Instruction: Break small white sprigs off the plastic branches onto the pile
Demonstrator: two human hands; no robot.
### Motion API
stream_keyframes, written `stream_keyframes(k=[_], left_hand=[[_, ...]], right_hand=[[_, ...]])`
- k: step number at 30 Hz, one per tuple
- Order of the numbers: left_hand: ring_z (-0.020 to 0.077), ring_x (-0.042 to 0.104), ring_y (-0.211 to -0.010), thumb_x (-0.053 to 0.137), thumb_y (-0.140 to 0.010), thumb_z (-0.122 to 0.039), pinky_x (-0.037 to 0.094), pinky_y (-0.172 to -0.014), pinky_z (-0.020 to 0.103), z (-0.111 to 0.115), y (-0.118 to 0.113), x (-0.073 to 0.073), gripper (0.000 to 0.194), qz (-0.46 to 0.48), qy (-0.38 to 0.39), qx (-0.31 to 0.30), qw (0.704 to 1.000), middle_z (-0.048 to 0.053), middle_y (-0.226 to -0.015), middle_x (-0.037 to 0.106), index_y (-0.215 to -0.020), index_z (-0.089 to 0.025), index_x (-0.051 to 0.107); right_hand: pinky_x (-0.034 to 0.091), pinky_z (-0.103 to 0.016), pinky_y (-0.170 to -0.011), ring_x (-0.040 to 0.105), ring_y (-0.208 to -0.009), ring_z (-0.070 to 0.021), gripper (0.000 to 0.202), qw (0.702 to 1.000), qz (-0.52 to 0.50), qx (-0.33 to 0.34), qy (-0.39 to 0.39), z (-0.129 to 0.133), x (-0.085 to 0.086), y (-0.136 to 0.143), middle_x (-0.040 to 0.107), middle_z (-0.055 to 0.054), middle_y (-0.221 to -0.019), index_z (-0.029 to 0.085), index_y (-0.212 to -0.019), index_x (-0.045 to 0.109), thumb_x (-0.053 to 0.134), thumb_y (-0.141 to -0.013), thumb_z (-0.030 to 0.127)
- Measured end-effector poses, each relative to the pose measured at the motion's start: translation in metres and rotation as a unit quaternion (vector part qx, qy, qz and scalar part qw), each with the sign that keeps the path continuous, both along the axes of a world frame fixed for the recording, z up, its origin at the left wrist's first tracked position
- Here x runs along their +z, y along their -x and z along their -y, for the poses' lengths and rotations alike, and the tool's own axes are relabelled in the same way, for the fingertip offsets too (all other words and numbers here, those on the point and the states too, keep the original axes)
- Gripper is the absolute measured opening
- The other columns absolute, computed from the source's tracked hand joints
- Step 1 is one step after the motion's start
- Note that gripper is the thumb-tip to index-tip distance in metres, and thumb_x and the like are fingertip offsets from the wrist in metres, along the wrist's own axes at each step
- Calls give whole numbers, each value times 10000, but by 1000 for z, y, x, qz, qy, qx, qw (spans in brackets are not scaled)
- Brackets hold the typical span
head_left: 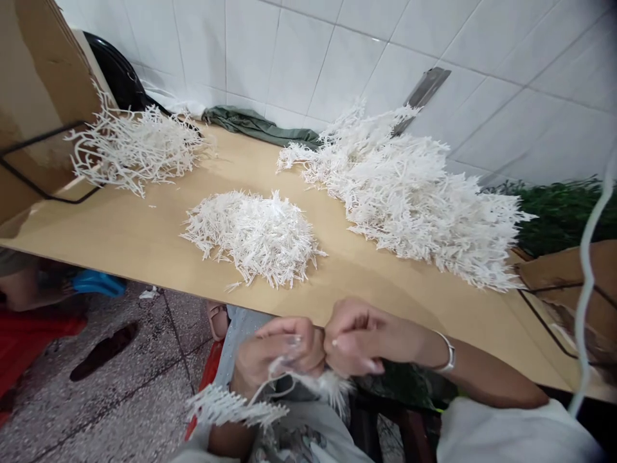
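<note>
While two bare hands meet knuckle to knuckle at the near edge of the tabletop (120, 225), a white sprig (231, 406) dangles below the left hand (284, 350).

We see the left fingers curled in, pinching the sprig's thin stem as far as the blur lets us judge; the right hand (357, 337) has its fingers folded tight, and we cannot tell what, if anything, they grip. The sprig lies below and to the left of the fingers, its long axis running roughly sideways, so the left hand is nearer. A white tuft (332, 387) hangs beneath the meeting hands. Beyond them on the tabletop sit a middle heap (263, 235), a larger right-hand heap (409, 193) and a stringier left-hand heap (139, 148).
</note>
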State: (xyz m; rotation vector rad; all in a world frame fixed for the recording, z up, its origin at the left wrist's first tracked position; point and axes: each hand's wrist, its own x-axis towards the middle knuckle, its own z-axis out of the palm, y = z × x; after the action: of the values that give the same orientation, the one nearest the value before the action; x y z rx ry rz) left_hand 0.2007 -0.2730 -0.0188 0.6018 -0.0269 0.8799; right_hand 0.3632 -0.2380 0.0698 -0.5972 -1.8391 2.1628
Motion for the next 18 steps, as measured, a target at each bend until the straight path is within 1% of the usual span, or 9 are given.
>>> stream_keyframes(k=[3, 5, 7, 9, 10, 11, 13, 16, 18], left_hand=[[65, 242, -332, 663, -706, -461, 258, -400, 222, -3, 3, -1, 484, 49, -5, 29, 998, -57, -368, 252, -468, -186, 344], [86, 319, -322, 677, -675, -528, 304, -393, 243, -7, 6, -4, 500, 8, -40, 18, 999, -29, -333, 317, -431, -199, 389], [129, 452, -357, 696, -640, -588, 386, -413, 274, -15, 7, -7, 477, -22, -148, -102, 983, 30, -362, 456, -433, -208, 495], [170, 577, -465, 693, -680, -568, 478, -508, 294, -24, 8, -9, 408, -26, -282, -241, 928, 86, -486, 590, -519, -205, 602], [183, 615, -532, 676, -721, -542, 504, -571, 297, -28, 9, -8, 371, -26, -331, -271, 903, 104, -558, 628, -573, -206, 630], [189, 635, -591, 645, -765, -522, 514, -626, 296, -31, 10, -7, 346, -32, -368, -273, 889, 115, -622, 647, -618, -209, 638], [196, 642, -666, 556, -836, -511, 512, -686, 291, -32, 12, -3, 339, -60, -417, -223, 879, 128, -708, 653, -678, -218, 623], [192, 615, -671, 464, -888, -491, 496, -671, 278, -27, 13, 3, 332, -115, -486, -127, 857, 122, -753, 644, -727, -230, 590], [183, 589, -629, 465, -892, -475, 483, -632, 269, -23, 11, 5, 308, -122, -525, -79, 838, 102, -729, 630, -729, -234, 567]], right_hand=[[292, -224, -439, 286, -388, -48, 530, 984, -39, -78, -157, -16, 3, 17, 293, 77, -434, 199, -509, 317, 467, -917, 502], [234, -241, -463, 271, -434, -54, 520, 921, 38, -143, -362, -39, 7, 30, 295, 64, -474, 187, -514, 327, 524, -898, 477], [217, -258, -492, 257, -446, -59, 540, 840, 98, -186, -500, -69, 8, 42, 272, 60, -467, 180, -503, 308, 498, -913, 475], [215, -267, -516, 221, -450, -62, 561, 778, 167, -221, -564, -101, 5, 51, 227, 58, -456, 178, -498, 248, 457, -938, 456], [207, -274, -528, 223, -454, -66, 556, 732, 211, -244, -600, -115, 2, 54, 231, 55, -452, 178, -500, 240, 448, -944, 439], [199, -281, -539, 229, -460, -71, 547, 689, 253, -262, -626, -127, -1, 56, 242, 50, -452, 178, -500, 245, 457, -942, 422], [202, -281, -544, 254, -469, -79, 529, 643, 303, -296, -638, -140, -6, 58, 278, 45, -457, 182, -510, 276, 506, -912, 438], [271, -271, -556, 359, -524, -100, 410, 636, 249, -351, -640, -133, -10, 58, 430, 22, -570, 188, -619, 417, 564, -867, 480], [335, -273, -597, 443, -600, -118, 315, 650, 174, -338, -658, -114, -10, 61, 532, -13, -710, 180, -751, 515, 561, -873, 467]])
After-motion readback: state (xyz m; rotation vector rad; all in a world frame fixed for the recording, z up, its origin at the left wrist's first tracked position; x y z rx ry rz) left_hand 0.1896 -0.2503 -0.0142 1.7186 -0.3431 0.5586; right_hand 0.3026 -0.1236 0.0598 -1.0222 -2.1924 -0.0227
